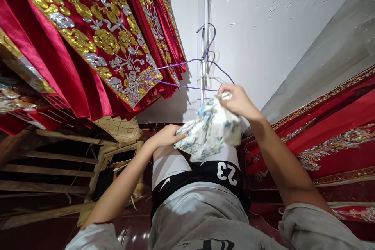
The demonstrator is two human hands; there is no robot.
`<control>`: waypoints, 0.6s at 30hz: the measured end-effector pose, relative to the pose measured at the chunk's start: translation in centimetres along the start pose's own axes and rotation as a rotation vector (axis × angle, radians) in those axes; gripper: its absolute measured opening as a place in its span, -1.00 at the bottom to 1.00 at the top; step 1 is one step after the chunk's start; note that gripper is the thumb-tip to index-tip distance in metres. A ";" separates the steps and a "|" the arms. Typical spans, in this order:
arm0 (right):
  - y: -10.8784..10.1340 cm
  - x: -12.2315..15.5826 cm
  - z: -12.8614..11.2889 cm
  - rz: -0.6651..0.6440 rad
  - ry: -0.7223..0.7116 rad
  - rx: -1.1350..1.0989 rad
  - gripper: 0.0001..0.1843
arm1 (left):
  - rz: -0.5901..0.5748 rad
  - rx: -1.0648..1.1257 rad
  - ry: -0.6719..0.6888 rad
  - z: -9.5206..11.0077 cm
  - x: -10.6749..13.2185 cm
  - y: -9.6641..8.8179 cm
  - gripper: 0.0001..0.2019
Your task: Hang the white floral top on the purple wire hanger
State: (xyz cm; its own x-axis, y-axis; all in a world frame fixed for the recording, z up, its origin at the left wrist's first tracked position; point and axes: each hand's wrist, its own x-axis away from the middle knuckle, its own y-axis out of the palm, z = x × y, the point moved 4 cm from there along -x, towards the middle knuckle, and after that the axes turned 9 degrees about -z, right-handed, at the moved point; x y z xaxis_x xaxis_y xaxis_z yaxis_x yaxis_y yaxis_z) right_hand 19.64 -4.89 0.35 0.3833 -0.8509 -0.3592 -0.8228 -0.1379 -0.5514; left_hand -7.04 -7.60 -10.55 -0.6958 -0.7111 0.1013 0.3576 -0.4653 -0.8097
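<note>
A crumpled white cloth with blue and green flowers (211, 131) hangs between my two hands, above my lap. My left hand (166, 134) grips its lower left edge, fingers closed on the fabric. My right hand (238, 101) pinches its top corner, held up right beside the lower right end of a thin purple wire hanger (181, 75). The hanger hangs by its hook from a white vertical strip (202, 47) on the wall. I cannot tell whether the cloth touches the hanger wire.
Red drapes with gold and silver embroidery (96, 39) hang at the upper left, and similar red fabric (328, 140) lies at the right. A wooden frame (52, 164) stands at the left. My black shorts with the number 23 (205, 175) show below.
</note>
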 end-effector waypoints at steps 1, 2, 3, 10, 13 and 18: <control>-1.0 -0.6 0.6 0.163 -0.045 0.067 -0.95 | 0.029 -0.089 -0.060 -0.4 0.6 -1.0 -0.54; -1.5 -1.3 1.3 0.275 -0.083 0.108 -0.94 | 0.052 -0.171 -0.116 -0.6 1.1 -2.1 -0.54; -1.5 -2.1 2.2 0.337 -0.111 0.131 -0.91 | 0.063 -0.246 -0.173 -0.6 1.7 -3.3 -0.53; 3.5 -6.2 9.0 0.176 -0.050 0.123 -0.60 | 0.014 -0.602 -0.416 0.6 3.2 -8.7 -0.63; 4.3 -4.9 10.5 0.125 0.038 0.151 -0.46 | -0.004 -0.698 -0.425 0.1 2.9 -9.1 -0.69; 2.2 -3.0 10.1 0.310 0.023 0.179 -0.39 | 0.096 -0.765 -0.347 -0.2 1.6 -9.8 -0.68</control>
State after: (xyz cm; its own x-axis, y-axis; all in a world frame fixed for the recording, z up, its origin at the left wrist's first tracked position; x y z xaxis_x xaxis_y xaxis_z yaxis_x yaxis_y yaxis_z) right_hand 20.92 2.46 -7.39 0.1156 -0.8498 -0.5142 -0.8110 0.2182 -0.5428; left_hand -11.79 -4.03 -2.55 -0.4082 -0.9091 0.0828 -0.2020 0.0015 -0.9794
